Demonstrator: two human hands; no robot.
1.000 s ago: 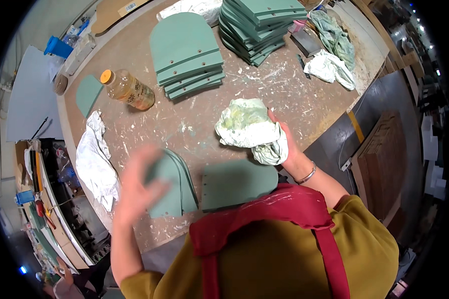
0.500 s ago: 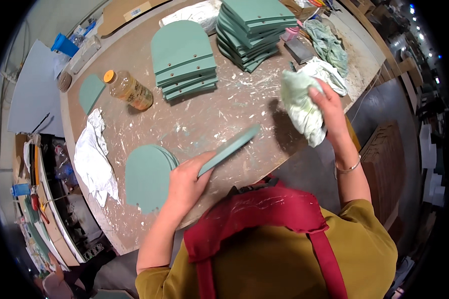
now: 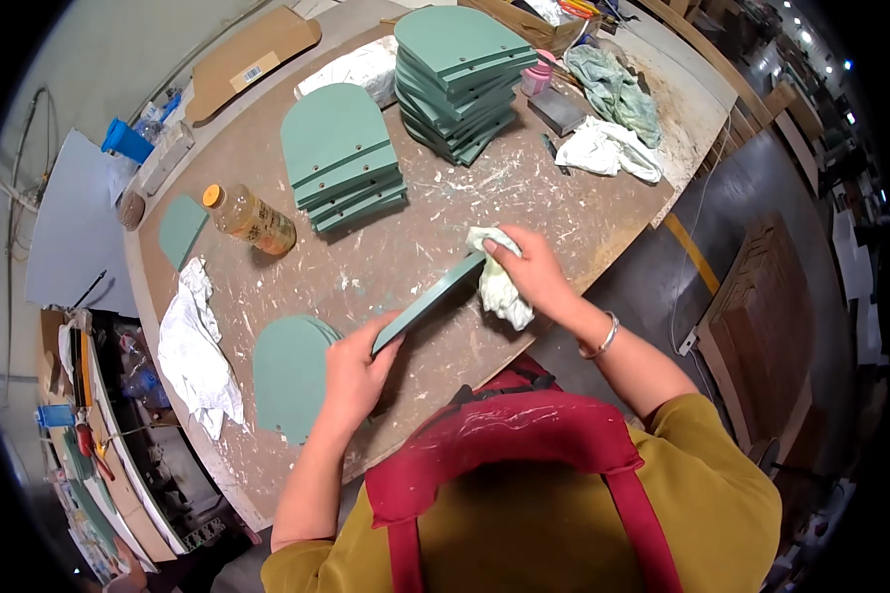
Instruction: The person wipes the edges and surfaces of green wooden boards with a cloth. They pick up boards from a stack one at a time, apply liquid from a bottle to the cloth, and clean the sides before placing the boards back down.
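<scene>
My left hand (image 3: pixel 359 368) grips the near end of a green panel (image 3: pixel 430 299), which is tilted so mostly its narrow edge shows. At the panel's far end, my right hand (image 3: pixel 536 269) is closed on a pale green-white rag (image 3: pixel 504 294) and presses it against the edge. Beside my left hand lies a small stack of green rounded panels (image 3: pixel 292 374). Farther off stand a middle stack of round-topped green panels (image 3: pixel 336 133) with small holes and a taller, fanned stack (image 3: pixel 460 49).
An orange-capped bottle (image 3: pixel 252 222) stands on the worn table (image 3: pixel 425 222) at left, near a white cloth (image 3: pixel 198 351). Toward the far right are a grey block (image 3: pixel 557 112), a white rag (image 3: pixel 608 150), a greenish rag (image 3: pixel 613 91) and a pink container (image 3: pixel 536 77). Brown boards (image 3: pixel 761 336) stand beyond the right edge.
My right hand has brought the rag left and down from above the table's right side onto the far end of the panel. My left hand keeps hold of the panel.
</scene>
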